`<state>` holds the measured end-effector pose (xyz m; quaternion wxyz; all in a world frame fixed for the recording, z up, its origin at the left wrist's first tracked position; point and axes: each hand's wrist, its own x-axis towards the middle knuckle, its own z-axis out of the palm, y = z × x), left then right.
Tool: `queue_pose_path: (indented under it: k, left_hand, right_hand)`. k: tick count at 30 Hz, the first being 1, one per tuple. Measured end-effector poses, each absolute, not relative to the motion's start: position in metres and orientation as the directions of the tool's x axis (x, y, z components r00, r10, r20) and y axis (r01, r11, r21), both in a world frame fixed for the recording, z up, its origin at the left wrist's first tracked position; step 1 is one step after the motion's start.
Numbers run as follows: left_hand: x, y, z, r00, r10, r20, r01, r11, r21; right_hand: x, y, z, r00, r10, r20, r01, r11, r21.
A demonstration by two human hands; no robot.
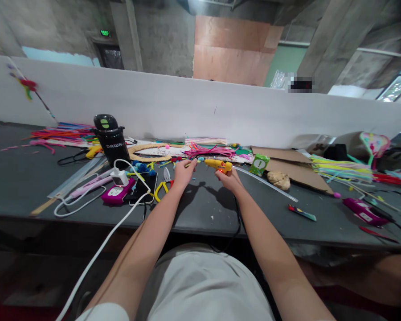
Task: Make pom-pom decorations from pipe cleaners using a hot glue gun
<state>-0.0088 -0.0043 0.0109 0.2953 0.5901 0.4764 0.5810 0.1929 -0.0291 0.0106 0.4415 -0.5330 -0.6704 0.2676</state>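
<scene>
My right hand [227, 177] is wrapped round the handle of a yellow hot glue gun [217, 165], its nozzle pointing left. A black cord drops from near that wrist over the table's front edge. My left hand [185, 173] pinches a thin stick-like piece. A small light-blue tuft [201, 159] sits at the tip of this piece, close to the nozzle; whether they touch I cannot tell. Yellow-handled pliers or snips [163, 185] lie beside my left wrist. Behind both hands is a bundle of pink pipe cleaners [210, 150].
On the left stand a black bottle [110, 140] and a purple power block [118, 192] with a white charger, its cable crossing my left arm's side. To the right lie cardboard [294, 169], a green packet [259, 165], a crumpled tan lump [278, 180] and a small cutter [302, 213].
</scene>
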Motion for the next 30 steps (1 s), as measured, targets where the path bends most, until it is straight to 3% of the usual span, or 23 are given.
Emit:
queue_pose_path:
  k: [14,25,30]
  left_hand:
    - [-0.008,-0.002,0.009,-0.096,0.896,0.434,0.223,-0.406,0.887]
    - [-0.008,-0.002,0.009,-0.087,0.893,0.442,0.187,-0.421,0.888]
    - [-0.01,0.0,0.009,-0.101,0.889,0.447,0.158,-0.43,0.889]
  right_hand:
    - [0.195,-0.029,0.014,-0.008,0.949,0.316,0.494,0.279,-0.823]
    - [0.204,-0.019,0.01,0.125,0.943,0.308,0.503,0.207,-0.839]
    - [0.213,-0.014,0.008,0.187,0.941,0.281,0.654,0.094,-0.751]
